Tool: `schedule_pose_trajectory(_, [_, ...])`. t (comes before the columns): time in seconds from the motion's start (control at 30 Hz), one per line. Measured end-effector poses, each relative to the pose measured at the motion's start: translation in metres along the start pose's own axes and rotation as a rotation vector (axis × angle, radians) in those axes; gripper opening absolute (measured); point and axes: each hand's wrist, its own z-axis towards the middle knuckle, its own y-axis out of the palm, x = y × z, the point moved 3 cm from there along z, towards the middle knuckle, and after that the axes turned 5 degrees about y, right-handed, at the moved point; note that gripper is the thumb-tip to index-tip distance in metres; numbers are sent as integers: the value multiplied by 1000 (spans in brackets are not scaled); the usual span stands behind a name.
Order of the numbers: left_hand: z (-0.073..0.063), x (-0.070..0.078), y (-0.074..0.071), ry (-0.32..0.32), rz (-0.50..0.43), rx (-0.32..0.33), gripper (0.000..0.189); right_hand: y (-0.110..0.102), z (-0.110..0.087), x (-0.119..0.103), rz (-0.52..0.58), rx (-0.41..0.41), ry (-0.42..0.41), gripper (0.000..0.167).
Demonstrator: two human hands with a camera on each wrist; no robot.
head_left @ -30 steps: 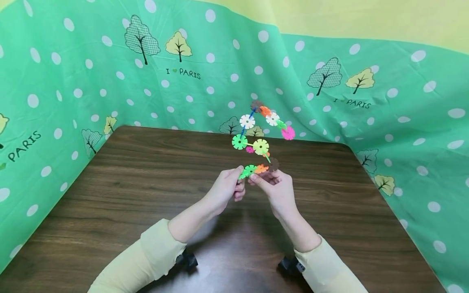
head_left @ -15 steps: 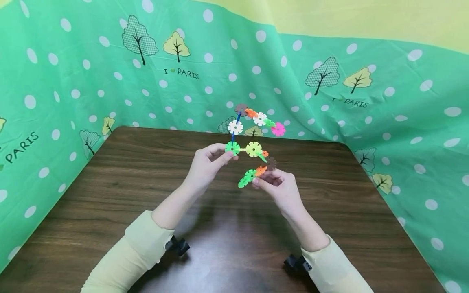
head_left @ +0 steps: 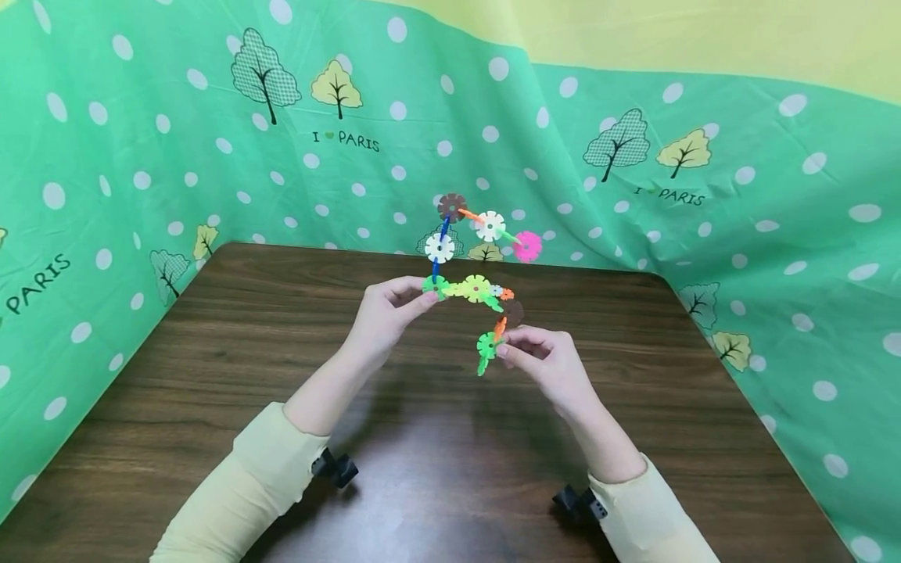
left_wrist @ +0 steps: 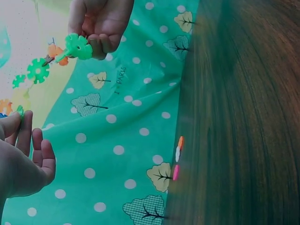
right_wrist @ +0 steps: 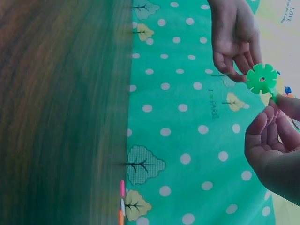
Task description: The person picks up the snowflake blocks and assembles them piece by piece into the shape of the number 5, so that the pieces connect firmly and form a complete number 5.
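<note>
A chain of slotted plastic snowflake discs, linked edge to edge, is held up in both hands above the table. My left hand (head_left: 383,320) pinches a green disc (head_left: 436,287) at the chain's left bend. Up from there run blue links, a white disc (head_left: 439,248) and a brown disc (head_left: 452,208), then a far arm ending in a pink disc (head_left: 527,246). Yellow disc (head_left: 475,288) and a second brown disc (head_left: 512,313) lead round to my right hand (head_left: 545,360), whose thumb and fingers pinch the lower stretch by a green disc (head_left: 488,345). Another green disc hangs at this near end.
Behind the chain, a few loose discs lie on the dark wooden table (head_left: 281,352), including an orange disc (head_left: 507,294) and a pink disc (left_wrist: 176,172). A green dotted cloth (head_left: 394,180) hangs around the table's back and sides.
My left hand has left the chain's near end and taken the green disc at the left bend. The chain has shifted left and turned; my right hand has moved slightly right and down.
</note>
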Motion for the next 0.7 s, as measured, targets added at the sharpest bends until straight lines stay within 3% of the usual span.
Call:
schedule_pose_trajectory(0.17, [0,-2,-1,-51,-15,7,18,-3,4,-2,-68,-13,10,11])
schedule_pose_trajectory(0.43, [3,-3,-3,-86,-16,45,17,3,13,14,150,-20,109,17])
schedule_pose_trajectory(0.7, [3,-6,-7,-131,-74,69,15,10,20,26,231,-47,139,15])
